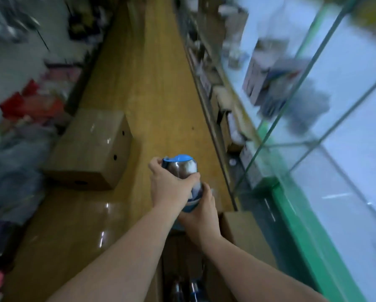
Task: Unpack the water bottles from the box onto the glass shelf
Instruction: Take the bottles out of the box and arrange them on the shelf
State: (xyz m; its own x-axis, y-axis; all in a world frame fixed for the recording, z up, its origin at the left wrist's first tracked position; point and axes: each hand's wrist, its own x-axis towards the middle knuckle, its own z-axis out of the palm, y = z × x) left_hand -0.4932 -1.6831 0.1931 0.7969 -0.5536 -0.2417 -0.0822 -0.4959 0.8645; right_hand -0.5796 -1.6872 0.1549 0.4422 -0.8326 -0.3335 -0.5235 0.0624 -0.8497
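Here both hands grip one water bottle (180, 168) above the open box (243, 227): left hand (169, 186) fingers curled round its shiny steel shoulder, right hand (201, 211) round the base. Rigid, probably slippery and light; a two-handed hold suits it.

No text is reading clearly anywhere. The boxes (267, 81) showing behind the glass shelf (313, 88) are carrying print, but motion blur is smearing it beyond reading.

floor (152, 88) — wood-look, glossy | on it: closed cardboard box (91, 149) — left of aisle
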